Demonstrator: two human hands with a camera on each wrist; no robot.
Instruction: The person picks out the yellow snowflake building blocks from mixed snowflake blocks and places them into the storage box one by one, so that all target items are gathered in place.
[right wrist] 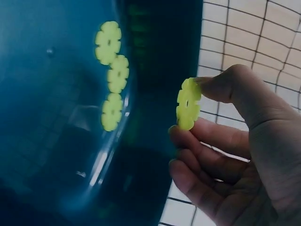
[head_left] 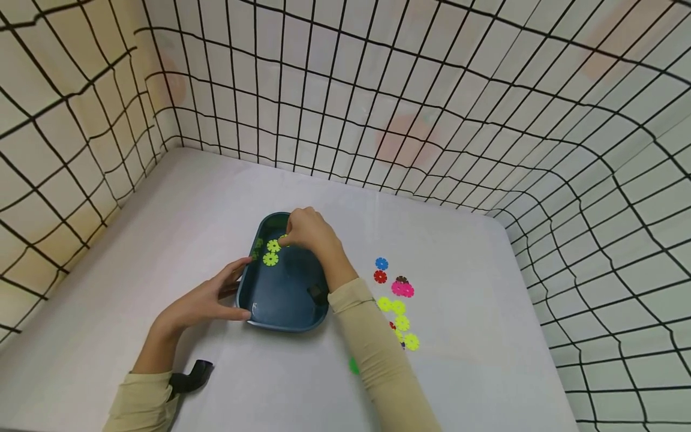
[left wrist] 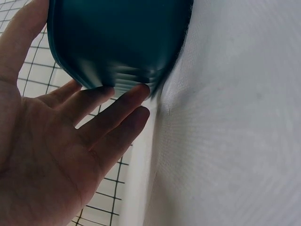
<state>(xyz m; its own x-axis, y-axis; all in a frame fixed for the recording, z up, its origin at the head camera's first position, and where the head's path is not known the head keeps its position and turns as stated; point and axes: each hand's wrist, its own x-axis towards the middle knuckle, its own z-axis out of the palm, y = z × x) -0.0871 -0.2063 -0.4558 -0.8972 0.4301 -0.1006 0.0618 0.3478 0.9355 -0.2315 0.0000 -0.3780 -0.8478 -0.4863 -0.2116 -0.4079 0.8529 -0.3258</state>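
A dark blue-green plastic tray (head_left: 283, 294) sits on the white surface. My right hand (head_left: 312, 231) is over its far end, pinching a yellow-green notched plastic disc (right wrist: 184, 113) between thumb and fingers. Inside the tray lie more discs (right wrist: 107, 52) of the same colour, in a short row in the right wrist view. My left hand (head_left: 200, 300) is at the tray's left side. Its spread, nearly straight fingers touch the outer wall (left wrist: 127, 77), and the thumb rests near the near-left corner.
Right of the tray lie loose discs: a blue one (head_left: 381, 263), a red one (head_left: 380, 276), pink ones (head_left: 402, 289), several yellow-green ones (head_left: 402, 323) and a partly hidden green one (head_left: 354, 365). Black wire mesh (head_left: 345, 90) walls the surface at the back and sides.
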